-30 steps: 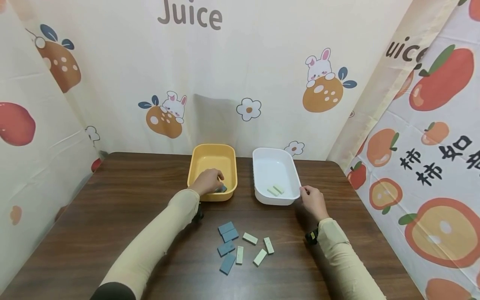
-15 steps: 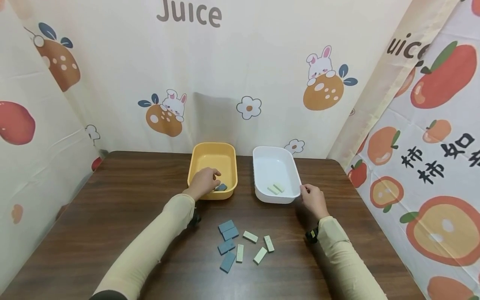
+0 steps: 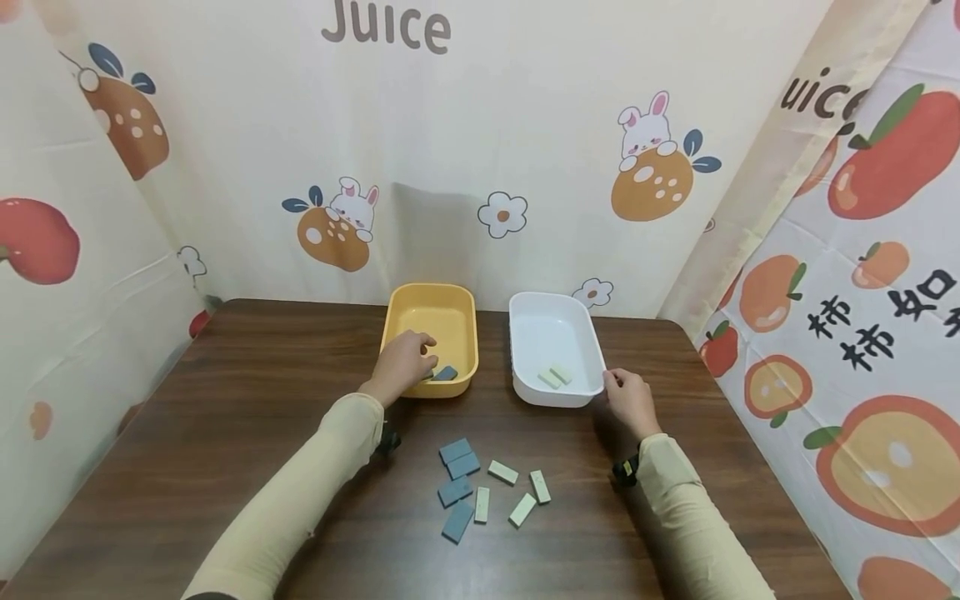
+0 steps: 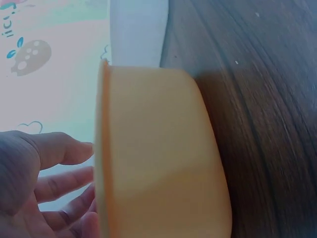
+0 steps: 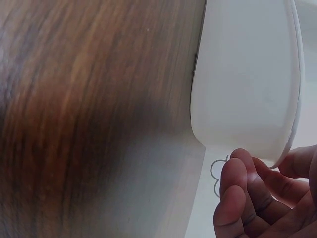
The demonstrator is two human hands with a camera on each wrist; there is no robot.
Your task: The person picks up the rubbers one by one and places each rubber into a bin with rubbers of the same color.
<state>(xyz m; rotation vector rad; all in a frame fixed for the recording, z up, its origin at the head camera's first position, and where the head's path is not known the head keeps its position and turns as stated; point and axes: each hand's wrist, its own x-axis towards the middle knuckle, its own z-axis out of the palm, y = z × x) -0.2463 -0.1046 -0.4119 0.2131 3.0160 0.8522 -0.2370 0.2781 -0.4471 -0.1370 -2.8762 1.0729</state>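
Observation:
In the head view, my left hand (image 3: 401, 364) is over the near left part of the yellow bin (image 3: 452, 321), its thumb and fingers apart. Blue blocks (image 3: 446, 373) lie on the bin floor near the fingers, one partly hidden by the hand. The left wrist view shows the thumb (image 4: 74, 152) and fingers behind the yellow rim, nothing visible between them. My right hand (image 3: 632, 404) pinches the near right rim of the white bin (image 3: 551, 325) between thumb and fingers, clearer in the right wrist view. Two pale green blocks (image 3: 556, 377) lie inside it.
Several blue blocks (image 3: 455, 492) and several pale green blocks (image 3: 522, 510) are scattered on the brown table (image 3: 300, 350), in front of the bins. A printed curtain (image 3: 450, 125) hangs behind the table and at both sides.
My left hand has drawn back slightly to the left and its fingers have spread, away from a blue block now lying in the yellow bin. The right hand keeps its place.

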